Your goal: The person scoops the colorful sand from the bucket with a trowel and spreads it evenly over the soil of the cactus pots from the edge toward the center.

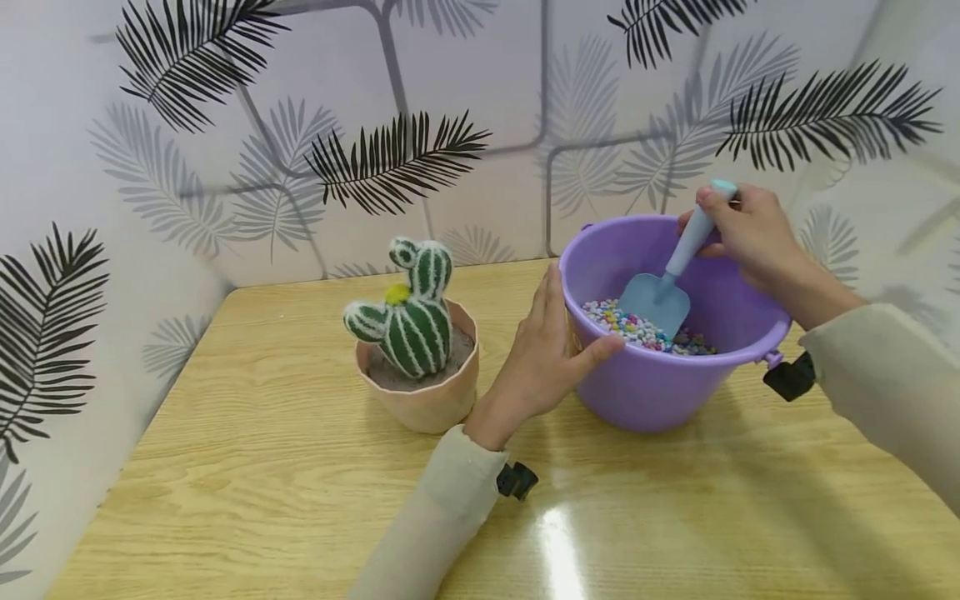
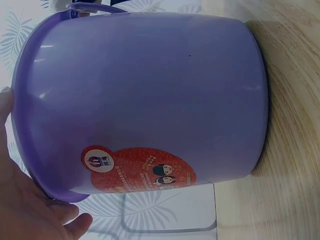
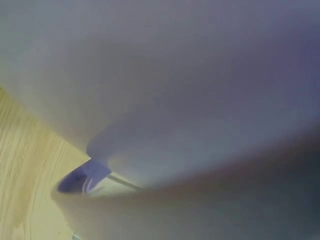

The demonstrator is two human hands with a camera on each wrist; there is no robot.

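Observation:
A light blue plastic scoop (image 1: 658, 302) leans inside a purple bucket (image 1: 652, 392), its blade partly sunk in small multicoloured pebbles (image 1: 626, 325). My right hand (image 1: 757, 237) grips the scoop's handle near the top, above the bucket's right side. Against the bucket's left rim rests my left hand (image 1: 534, 358), fingers extended along the outside and thumb spread over the near edge. In the left wrist view, that hand (image 2: 25, 200) touches the rim of the bucket (image 2: 150, 90). The right wrist view is mostly blurred, and neither the right hand nor the scoop can be made out there.
Left of the bucket, a knitted-looking green cactus (image 1: 416, 333) stands in a peach pot (image 1: 427, 408) with grey-brown filling, close to my left wrist. Everything stands on a wooden table (image 1: 262, 492). A leaf-patterned wall (image 1: 487, 75) rises behind it.

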